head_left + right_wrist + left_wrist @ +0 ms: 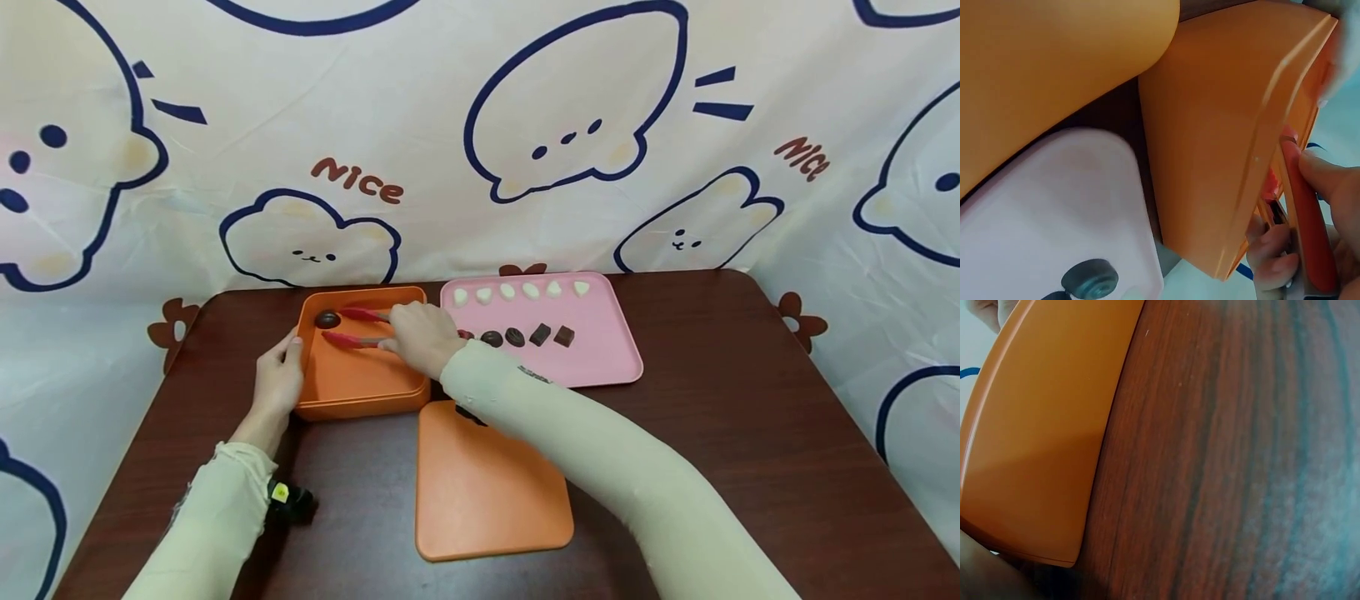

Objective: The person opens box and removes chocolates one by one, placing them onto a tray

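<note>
My right hand (pixel 423 332) holds red-tipped tongs (pixel 363 341) over the inside of an orange box (pixel 360 408). The tongs' two red tips stand apart. Just left of them, in the box's back left corner, lies a round dark chocolate (pixel 327 320). With my left hand (pixel 276 382) I grip the box's left wall. The right wrist view shows my fingers and thumb around the tongs' red handle (pixel 1310 219). To the box's right, a pink tray (pixel 600 358) bears a row of white pieces (pixel 530 290) and a row of dark chocolates (pixel 514 337).
An orange lid (pixel 491 500) lies flat on the dark wood table (pixel 720 400), in front of the box and tray. A patterned cloth (pixel 435 108) hangs behind the table and along its sides. My right forearm passes over the tray's front left corner.
</note>
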`<move>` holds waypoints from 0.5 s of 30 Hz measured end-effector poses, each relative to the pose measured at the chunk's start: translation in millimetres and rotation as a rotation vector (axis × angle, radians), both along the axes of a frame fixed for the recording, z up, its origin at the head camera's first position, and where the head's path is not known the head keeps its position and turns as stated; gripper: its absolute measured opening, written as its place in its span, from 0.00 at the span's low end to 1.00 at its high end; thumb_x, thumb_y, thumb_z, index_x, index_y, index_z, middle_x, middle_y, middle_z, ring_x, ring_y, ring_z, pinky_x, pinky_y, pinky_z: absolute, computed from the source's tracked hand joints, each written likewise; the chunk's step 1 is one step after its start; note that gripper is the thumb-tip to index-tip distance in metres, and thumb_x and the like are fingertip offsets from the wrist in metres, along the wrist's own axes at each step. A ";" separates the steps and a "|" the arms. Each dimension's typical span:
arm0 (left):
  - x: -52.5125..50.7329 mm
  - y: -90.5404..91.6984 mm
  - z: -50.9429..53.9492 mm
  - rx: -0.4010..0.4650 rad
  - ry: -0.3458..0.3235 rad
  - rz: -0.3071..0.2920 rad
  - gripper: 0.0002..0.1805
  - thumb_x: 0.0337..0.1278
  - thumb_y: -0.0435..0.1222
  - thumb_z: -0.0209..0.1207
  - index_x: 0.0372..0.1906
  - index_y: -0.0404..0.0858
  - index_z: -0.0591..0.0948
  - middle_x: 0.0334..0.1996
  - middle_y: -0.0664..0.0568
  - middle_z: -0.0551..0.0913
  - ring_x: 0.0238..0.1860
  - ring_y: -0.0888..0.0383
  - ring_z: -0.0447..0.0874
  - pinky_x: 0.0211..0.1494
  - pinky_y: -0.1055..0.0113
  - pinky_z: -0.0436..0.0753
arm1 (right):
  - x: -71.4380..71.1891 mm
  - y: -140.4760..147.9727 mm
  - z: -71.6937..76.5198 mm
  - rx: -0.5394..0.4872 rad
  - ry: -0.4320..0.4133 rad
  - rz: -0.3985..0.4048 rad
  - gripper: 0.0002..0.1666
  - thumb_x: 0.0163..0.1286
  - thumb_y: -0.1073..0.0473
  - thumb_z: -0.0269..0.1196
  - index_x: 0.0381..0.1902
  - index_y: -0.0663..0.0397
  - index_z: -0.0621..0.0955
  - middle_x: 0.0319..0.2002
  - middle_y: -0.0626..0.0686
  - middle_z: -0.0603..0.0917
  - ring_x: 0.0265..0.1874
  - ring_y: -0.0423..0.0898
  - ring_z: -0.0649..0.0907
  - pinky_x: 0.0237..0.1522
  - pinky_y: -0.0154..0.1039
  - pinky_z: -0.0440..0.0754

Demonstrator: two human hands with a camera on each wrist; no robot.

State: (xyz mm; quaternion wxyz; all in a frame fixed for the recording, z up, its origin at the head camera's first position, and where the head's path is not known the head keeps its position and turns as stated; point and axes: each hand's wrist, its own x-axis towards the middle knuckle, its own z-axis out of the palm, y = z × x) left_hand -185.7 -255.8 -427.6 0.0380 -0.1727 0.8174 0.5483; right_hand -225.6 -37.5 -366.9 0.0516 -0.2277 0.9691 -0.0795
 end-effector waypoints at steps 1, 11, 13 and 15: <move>0.2 0.0 -0.2 0.000 -0.001 0.003 0.29 0.82 0.50 0.31 0.81 0.49 0.52 0.82 0.49 0.50 0.82 0.48 0.46 0.83 0.48 0.52 | -0.2 -1.4 -0.7 0.003 0.000 0.000 0.21 0.70 0.37 0.63 0.31 0.47 0.78 0.20 0.43 0.68 0.22 0.40 0.76 0.22 0.34 0.73; 0.1 2.1 0.6 -0.005 0.020 0.012 0.29 0.82 0.49 0.32 0.81 0.48 0.53 0.81 0.49 0.51 0.82 0.48 0.47 0.83 0.49 0.52 | -3.5 -10.7 -6.5 -0.004 0.017 -0.008 0.20 0.70 0.37 0.62 0.34 0.46 0.80 0.24 0.44 0.77 0.24 0.41 0.79 0.24 0.35 0.77; 0.1 1.9 0.6 -0.010 0.021 0.013 0.29 0.82 0.49 0.32 0.81 0.48 0.54 0.81 0.49 0.52 0.81 0.49 0.48 0.83 0.50 0.53 | -3.2 -11.4 -7.4 0.001 0.015 -0.004 0.20 0.71 0.37 0.62 0.32 0.47 0.80 0.25 0.44 0.77 0.25 0.41 0.80 0.26 0.35 0.78; -0.1 0.8 0.3 -0.010 0.024 0.012 0.29 0.82 0.48 0.32 0.81 0.48 0.54 0.81 0.49 0.52 0.81 0.49 0.48 0.83 0.50 0.53 | -2.6 -11.9 -7.9 0.005 0.021 0.000 0.20 0.71 0.38 0.62 0.32 0.46 0.80 0.25 0.44 0.77 0.26 0.41 0.80 0.28 0.35 0.79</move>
